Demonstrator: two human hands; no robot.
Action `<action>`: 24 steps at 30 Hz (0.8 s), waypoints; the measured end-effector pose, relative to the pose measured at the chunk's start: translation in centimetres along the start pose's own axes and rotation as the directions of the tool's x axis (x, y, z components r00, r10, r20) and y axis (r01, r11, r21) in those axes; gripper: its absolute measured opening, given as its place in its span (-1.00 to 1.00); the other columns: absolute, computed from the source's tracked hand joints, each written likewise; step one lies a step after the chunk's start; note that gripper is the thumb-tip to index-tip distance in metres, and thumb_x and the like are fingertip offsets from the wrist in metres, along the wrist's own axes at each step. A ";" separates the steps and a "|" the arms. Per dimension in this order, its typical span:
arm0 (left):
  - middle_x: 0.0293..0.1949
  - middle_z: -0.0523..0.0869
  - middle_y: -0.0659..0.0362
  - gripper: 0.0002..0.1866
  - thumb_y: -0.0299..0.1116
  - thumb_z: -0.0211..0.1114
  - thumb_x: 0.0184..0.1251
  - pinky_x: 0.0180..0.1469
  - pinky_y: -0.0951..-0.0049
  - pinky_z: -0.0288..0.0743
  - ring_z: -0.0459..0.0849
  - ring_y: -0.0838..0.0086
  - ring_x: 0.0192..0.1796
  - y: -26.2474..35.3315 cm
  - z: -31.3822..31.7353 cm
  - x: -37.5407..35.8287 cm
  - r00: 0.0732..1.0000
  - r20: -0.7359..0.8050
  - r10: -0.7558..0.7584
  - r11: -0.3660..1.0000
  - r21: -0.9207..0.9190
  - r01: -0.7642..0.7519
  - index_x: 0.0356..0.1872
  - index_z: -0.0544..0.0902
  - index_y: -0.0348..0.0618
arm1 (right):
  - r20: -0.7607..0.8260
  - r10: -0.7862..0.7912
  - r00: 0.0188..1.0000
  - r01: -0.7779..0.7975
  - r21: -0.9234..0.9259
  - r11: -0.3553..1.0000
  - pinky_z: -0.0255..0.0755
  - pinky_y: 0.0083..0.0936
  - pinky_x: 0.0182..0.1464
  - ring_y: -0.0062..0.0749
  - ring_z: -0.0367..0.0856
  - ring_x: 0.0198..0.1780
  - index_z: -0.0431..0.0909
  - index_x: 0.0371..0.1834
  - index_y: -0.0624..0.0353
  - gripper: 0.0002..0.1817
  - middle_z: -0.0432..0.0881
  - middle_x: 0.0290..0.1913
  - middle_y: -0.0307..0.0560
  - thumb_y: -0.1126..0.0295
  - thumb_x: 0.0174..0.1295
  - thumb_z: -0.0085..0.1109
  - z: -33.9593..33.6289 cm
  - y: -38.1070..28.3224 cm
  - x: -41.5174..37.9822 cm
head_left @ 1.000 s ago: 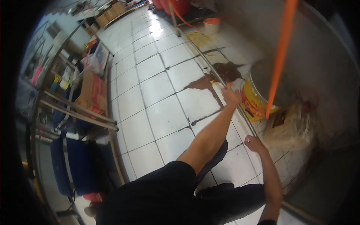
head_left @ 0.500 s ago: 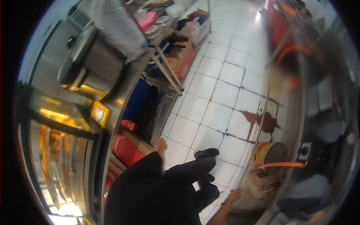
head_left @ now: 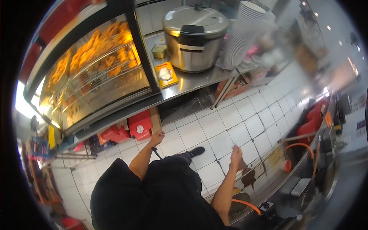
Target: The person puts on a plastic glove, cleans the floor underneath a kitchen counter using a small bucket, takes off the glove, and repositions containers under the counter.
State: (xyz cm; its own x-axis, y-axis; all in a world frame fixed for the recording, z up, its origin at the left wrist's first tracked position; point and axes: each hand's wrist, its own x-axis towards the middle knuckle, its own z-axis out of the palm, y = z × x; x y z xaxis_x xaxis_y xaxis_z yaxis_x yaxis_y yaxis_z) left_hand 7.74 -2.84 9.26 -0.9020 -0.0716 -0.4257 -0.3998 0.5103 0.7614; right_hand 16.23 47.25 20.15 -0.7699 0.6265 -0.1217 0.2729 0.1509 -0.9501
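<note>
My left hand [head_left: 158,136] hangs beside the red boxes [head_left: 140,124] under the counter, a dark band at its wrist. Its fingers are loosely bent, with nothing seen in them. Out over the tiled floor, my right hand [head_left: 236,156] is raised in front of me, fingers loosely extended and holding nothing that I can see. A brown patch [head_left: 248,177] of floor shows just below it. Both hands are slightly blurred.
A lit glass display case [head_left: 103,73] with fried food stands on the steel counter [head_left: 191,81]. Along it are a yellow box [head_left: 166,74], a big lidded cooker [head_left: 195,40] and stacked white cups [head_left: 239,36]. An orange hose [head_left: 247,205] and black equipment line the right.
My view has swung left, bringing the display case, cooker and cups into fuller sight. My right hand has come up and forward; my left forearm now shows.
</note>
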 end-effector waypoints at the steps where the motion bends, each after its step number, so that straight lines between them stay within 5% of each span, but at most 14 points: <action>1: -0.11 0.73 -0.05 -0.67 -0.18 0.26 0.19 0.10 0.26 0.53 0.69 0.13 0.02 -1.0 -0.6 -1.0 0.999 -0.051 -0.019 0.998 0.056 0.022 -0.04 0.69 -0.02 | 0.092 -0.099 0.991 0.107 -0.082 0.991 0.34 -0.53 -0.40 -0.51 0.43 -0.47 0.58 -0.17 0.19 -0.73 0.46 -0.53 -0.19 0.18 0.39 0.09 1.9 -3.9 1.5; 4: 0.00 0.70 -0.08 -0.68 -0.12 0.19 0.24 0.15 0.23 0.51 0.64 0.05 0.11 -9.2 -2.1 -1.8 0.987 -0.134 -0.092 0.971 0.208 0.118 -0.10 0.71 0.00 | 0.335 -0.158 0.929 0.288 -0.384 0.877 0.49 -0.37 -0.12 -0.24 0.61 -0.23 0.55 0.07 0.10 -0.71 0.61 -0.20 0.04 0.28 0.34 0.15 7.3 -12.8 3.4; 5: 0.05 0.68 -0.05 -0.70 -0.20 0.14 0.26 0.17 0.20 0.52 0.63 0.08 0.14 -9.0 -3.2 -2.9 0.955 -0.082 -0.284 0.926 0.234 0.296 -0.11 0.73 -0.02 | 0.397 -0.225 0.890 0.365 -0.325 0.872 0.49 -0.35 -0.13 -0.20 0.61 -0.23 0.55 0.07 0.08 -0.71 0.60 -0.21 0.06 0.28 0.33 0.16 9.2 -14.1 3.4; 6: 0.01 0.71 -0.06 -0.70 -0.29 0.08 0.25 0.13 0.19 0.58 0.67 0.08 0.08 -12.8 -3.8 -1.8 0.962 0.243 -0.124 0.569 0.812 -0.131 -0.16 0.75 -0.09 | 0.457 -0.287 0.842 0.436 -0.263 0.861 0.49 -0.34 -0.14 -0.15 0.60 -0.24 0.55 0.08 0.06 -0.71 0.58 -0.21 0.07 0.27 0.33 0.16 11.2 -15.2 3.2; 8: -0.06 0.74 -0.06 -0.70 -0.35 0.06 0.26 0.04 0.16 0.63 0.72 0.10 0.00 -15.4 -4.3 -4.0 0.977 0.191 -0.093 0.641 0.763 -0.089 -0.21 0.76 -0.18 | 0.563 -0.300 0.770 0.478 -0.197 0.856 0.50 -0.34 -0.16 -0.14 0.61 -0.24 0.57 0.02 0.07 -0.74 0.59 -0.23 0.07 0.27 0.33 0.16 14.9 -18.0 2.5; 11: -0.11 0.75 -0.06 -0.70 -0.36 0.06 0.28 0.01 0.14 0.64 0.74 0.13 -0.03 -18.6 -2.6 -3.7 0.939 0.234 -0.253 0.497 0.864 -0.081 -0.22 0.77 -0.19 | 0.677 -0.400 0.618 0.570 -0.036 0.821 0.49 -0.38 -0.21 -0.28 0.63 -0.26 0.60 -0.08 0.16 -0.80 0.62 -0.27 0.00 0.33 0.32 0.17 22.0 -19.3 4.0; 12: -0.14 0.77 -0.05 -0.71 -0.37 0.07 0.26 -0.01 0.15 0.65 0.75 0.13 -0.06 -17.0 -3.9 -5.0 0.904 0.201 -0.377 0.690 0.712 0.129 -0.25 0.77 -0.18 | 0.693 -0.423 0.584 0.609 -0.030 0.792 0.49 -0.36 -0.20 -0.22 0.63 -0.26 0.60 -0.12 0.18 -0.82 0.62 -0.27 0.02 0.34 0.31 0.17 24.7 -20.5 4.6; 16: -0.32 0.74 0.03 -0.83 -0.33 0.27 0.03 -0.16 0.12 0.64 0.73 0.14 -0.22 -17.6 -3.6 -3.1 0.954 0.218 -0.207 0.839 0.540 0.059 -0.34 0.71 -0.08 | 0.762 -0.471 0.445 0.722 0.005 0.692 0.44 -0.16 -0.13 0.05 0.56 -0.17 0.57 -0.33 0.20 -0.88 0.59 -0.26 0.12 0.39 0.28 0.11 35.8 -24.5 6.2; 17: -0.36 0.71 0.12 -0.80 -0.36 0.29 0.04 -0.32 0.18 0.57 0.68 0.26 -0.30 -15.1 -3.8 -2.8 0.878 0.141 -0.457 0.888 0.130 0.441 -0.26 0.68 -0.06 | 0.757 -0.492 0.430 0.738 0.019 0.675 0.44 -0.13 -0.11 0.08 0.55 -0.14 0.56 -0.31 0.19 -0.89 0.59 -0.26 0.12 0.39 0.26 0.12 38.7 -25.0 6.6; 18: -0.40 0.68 0.20 -0.75 -0.38 0.30 0.04 -0.47 0.23 0.51 0.63 0.37 -0.38 -10.0 -4.7 -2.9 0.738 0.053 -0.673 0.679 -0.351 0.645 -0.18 0.66 -0.03 | 0.748 -0.516 0.417 0.753 0.033 0.657 0.43 -0.09 -0.09 0.10 0.54 -0.11 0.56 -0.30 0.19 -0.90 0.59 -0.25 0.12 0.40 0.25 0.13 41.6 -25.5 7.1; 20: -0.38 0.64 0.26 -0.63 -0.44 0.28 0.06 -0.61 0.45 0.36 0.60 0.52 -0.36 -10.9 -5.4 -2.0 0.904 0.143 -0.402 0.730 -0.546 0.411 -0.03 0.62 0.02 | 0.799 -0.436 0.414 0.812 -0.109 0.573 0.47 -0.13 0.00 0.06 0.56 -0.02 0.60 -0.15 0.16 -0.84 0.57 -0.11 0.10 0.41 0.22 0.20 46.4 -26.8 8.3; 21: -0.34 0.67 0.24 -0.65 -0.43 0.27 0.08 -0.55 0.46 0.41 0.59 0.53 -0.36 -12.5 -5.0 -1.3 0.979 0.073 -0.191 0.828 -0.523 0.201 -0.04 0.63 -0.03 | 0.794 -0.443 0.416 0.823 -0.121 0.556 0.47 -0.13 0.02 0.06 0.56 0.01 0.60 -0.11 0.13 -0.81 0.55 -0.07 0.10 0.41 0.21 0.20 48.5 -26.9 8.9; 22: -0.30 0.69 0.20 -0.68 -0.37 0.28 0.15 -0.47 0.50 0.45 0.61 0.53 -0.36 -14.4 -4.1 0.4 0.999 -0.004 -0.046 0.769 -0.639 0.033 -0.03 0.63 -0.11 | 0.788 -0.452 0.418 0.833 -0.133 0.537 0.48 -0.13 0.04 0.06 0.56 0.03 0.59 -0.06 0.10 -0.77 0.53 -0.03 0.09 0.41 0.21 0.21 50.3 -27.1 9.4; 24: -0.30 0.68 0.17 -0.63 -0.21 0.30 0.23 -0.41 0.51 0.47 0.61 0.52 -0.39 -11.4 -5.6 2.1 0.891 0.209 -0.402 0.608 -0.667 0.431 0.00 0.62 -0.16 | 0.811 -0.402 0.425 0.835 -0.180 0.520 0.49 -0.13 0.08 0.06 0.55 0.07 0.58 0.02 0.05 -0.71 0.49 0.03 0.08 0.42 0.21 0.21 52.8 -26.9 10.3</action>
State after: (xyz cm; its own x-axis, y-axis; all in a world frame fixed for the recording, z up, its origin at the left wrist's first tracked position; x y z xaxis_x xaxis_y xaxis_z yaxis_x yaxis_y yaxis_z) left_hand 9.55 -13.60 2.40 -0.6093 -0.0895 -0.7879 -0.7400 -0.2926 0.6056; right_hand -29.50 9.29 29.29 -0.9048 -0.4144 0.0977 -0.3974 0.7394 -0.5435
